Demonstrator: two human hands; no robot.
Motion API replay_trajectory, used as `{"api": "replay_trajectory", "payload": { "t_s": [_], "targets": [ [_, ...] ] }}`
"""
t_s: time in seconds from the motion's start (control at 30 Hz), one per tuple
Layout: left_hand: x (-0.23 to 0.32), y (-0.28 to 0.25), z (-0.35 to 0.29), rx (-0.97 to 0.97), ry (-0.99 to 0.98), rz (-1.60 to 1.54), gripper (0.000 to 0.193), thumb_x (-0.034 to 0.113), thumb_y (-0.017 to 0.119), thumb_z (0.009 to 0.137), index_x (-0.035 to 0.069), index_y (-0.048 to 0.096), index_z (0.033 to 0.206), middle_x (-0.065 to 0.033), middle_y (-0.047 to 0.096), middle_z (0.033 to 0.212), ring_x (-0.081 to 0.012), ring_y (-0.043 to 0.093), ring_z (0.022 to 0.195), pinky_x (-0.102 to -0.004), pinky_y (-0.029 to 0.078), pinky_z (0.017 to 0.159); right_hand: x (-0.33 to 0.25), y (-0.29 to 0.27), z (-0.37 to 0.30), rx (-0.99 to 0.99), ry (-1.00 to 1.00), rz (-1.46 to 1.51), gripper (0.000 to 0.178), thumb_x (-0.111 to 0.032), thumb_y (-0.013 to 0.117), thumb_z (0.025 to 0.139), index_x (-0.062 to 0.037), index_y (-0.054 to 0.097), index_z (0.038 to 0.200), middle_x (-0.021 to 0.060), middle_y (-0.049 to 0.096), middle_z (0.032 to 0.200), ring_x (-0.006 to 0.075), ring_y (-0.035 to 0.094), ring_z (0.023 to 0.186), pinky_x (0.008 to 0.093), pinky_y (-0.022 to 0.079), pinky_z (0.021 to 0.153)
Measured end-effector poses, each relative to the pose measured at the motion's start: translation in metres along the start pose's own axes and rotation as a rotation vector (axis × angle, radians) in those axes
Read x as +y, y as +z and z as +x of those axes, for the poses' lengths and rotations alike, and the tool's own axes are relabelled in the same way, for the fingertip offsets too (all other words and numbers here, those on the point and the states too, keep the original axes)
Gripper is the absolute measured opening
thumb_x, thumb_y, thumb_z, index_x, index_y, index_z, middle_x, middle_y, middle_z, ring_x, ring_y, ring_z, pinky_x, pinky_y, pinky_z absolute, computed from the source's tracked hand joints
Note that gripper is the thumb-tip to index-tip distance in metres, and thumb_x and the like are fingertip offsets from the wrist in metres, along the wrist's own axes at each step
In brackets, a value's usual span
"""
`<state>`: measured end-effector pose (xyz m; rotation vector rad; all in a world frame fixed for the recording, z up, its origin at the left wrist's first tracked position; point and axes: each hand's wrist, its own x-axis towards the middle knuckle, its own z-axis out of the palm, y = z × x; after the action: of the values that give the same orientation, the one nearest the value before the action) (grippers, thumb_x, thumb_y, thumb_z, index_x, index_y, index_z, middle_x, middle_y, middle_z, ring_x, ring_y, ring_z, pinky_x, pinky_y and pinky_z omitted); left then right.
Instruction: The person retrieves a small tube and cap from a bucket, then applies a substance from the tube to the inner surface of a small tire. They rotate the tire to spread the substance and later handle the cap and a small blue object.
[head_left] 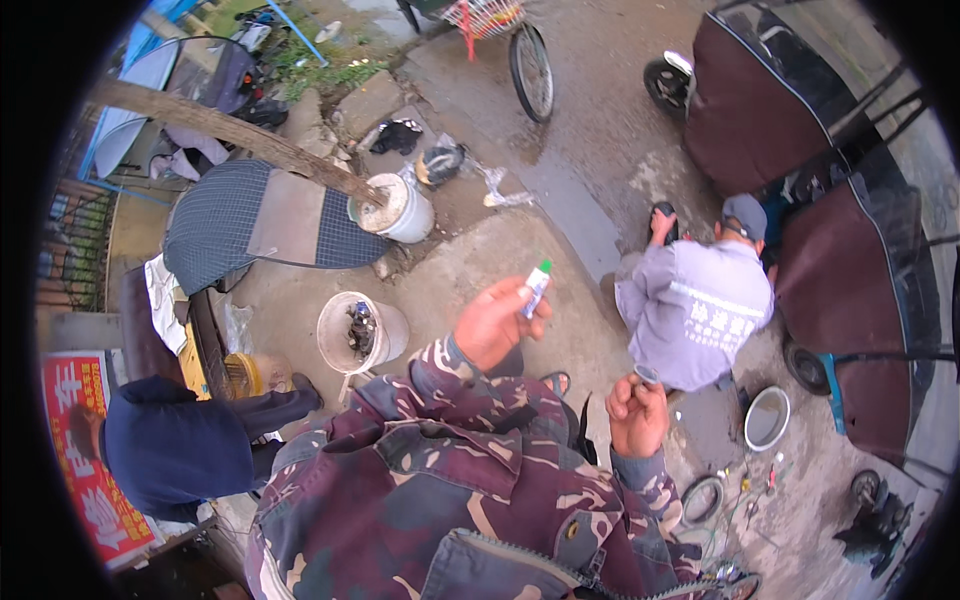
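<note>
My left hand [492, 326] is raised in front of my camouflage jacket, closed around a small white tube [535, 292]. The tube points up and away from me, with a green cap [543, 268] on its upper end. My right hand [637, 418] is held lower and farther right, its fingers curled together. A small grey, round-edged piece [647, 374] sticks out at its fingertips; what kind of thing it is I cannot make out. The two hands are apart.
A person in a light purple shirt [700, 300] crouches ahead right beside covered three-wheelers [850, 260]. Another person in dark blue [180, 440] bends at left. A white bucket [393, 343] with dark metal parts stands ahead left. A basin [767, 418], tyre [702, 500] and scattered tools lie right.
</note>
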<state>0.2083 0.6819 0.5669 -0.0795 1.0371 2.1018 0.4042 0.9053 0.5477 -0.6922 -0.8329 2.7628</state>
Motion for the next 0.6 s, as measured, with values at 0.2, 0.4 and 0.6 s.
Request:
{"api": "replay_trajectory", "payload": {
  "t_s": [0.2,0.4,0.6],
  "targets": [
    [-0.014,0.001,-0.008,-0.125,-0.025,0.510,0.028,0.023,0.060,0.112,-0.001,0.066,0.124,-0.0041,0.072,0.096,-0.0124,0.068,0.082,-0.0299,0.057,0.077,0.003,0.011,0.005,-0.062,0.015,-0.028,0.020,-0.017,0.058,0.100,-0.0062,0.061,0.116,0.0089,0.057,0.087,0.0194,0.050,0.067,0.0341,0.041,0.063],
    [-0.013,-0.003,-0.031,-0.337,-0.120,0.722,0.033,0.023,0.061,0.111,-0.001,0.065,0.132,-0.0039,0.072,0.096,-0.0113,0.067,0.084,-0.0298,0.056,0.077,0.023,0.028,0.022,-0.084,0.050,-0.086,0.020,-0.017,0.058,0.098,-0.0048,0.062,0.114,0.0091,0.057,0.088,0.0212,0.051,0.070,0.0358,0.042,0.067],
    [0.002,-0.027,-0.036,-0.273,-0.105,0.642,0.029,0.021,0.062,0.110,0.000,0.065,0.129,-0.0024,0.069,0.092,-0.0102,0.064,0.081,-0.0295,0.054,0.074,0.038,0.060,0.043,-0.039,0.074,-0.257,0.022,-0.020,0.055,0.110,-0.0025,0.065,0.119,0.0086,0.066,0.088,0.0163,0.057,0.063,0.0278,0.043,0.055]
  ]
}}
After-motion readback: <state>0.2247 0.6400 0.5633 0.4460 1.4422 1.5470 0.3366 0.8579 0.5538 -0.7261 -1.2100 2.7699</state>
